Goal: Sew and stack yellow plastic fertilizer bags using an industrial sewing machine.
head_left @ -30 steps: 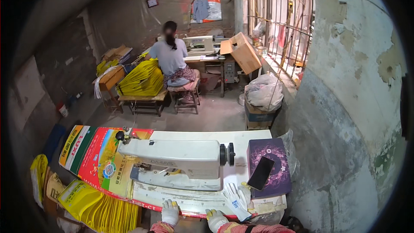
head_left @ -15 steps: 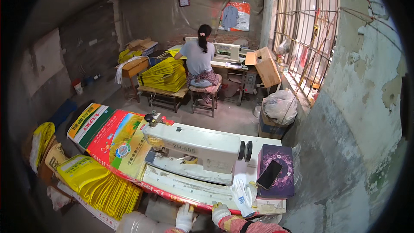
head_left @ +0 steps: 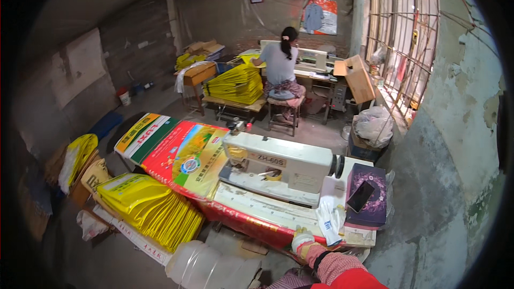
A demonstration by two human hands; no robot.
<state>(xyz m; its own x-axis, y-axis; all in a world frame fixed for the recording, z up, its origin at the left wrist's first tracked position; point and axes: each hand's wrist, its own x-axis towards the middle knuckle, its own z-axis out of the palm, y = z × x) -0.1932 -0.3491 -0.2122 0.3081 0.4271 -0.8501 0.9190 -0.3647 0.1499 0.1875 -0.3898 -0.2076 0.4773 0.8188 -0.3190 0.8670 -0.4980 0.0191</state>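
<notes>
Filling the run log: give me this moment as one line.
right hand: gloved, on table front edge | left hand: not visible | sewing machine: on table, untouched | spare gloves: beside purple box | phone: atop box

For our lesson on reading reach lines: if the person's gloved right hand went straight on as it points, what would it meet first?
Probably the white gloves lying on the sewing table's near edge, just beyond the right hand; depth is unclear.
</notes>
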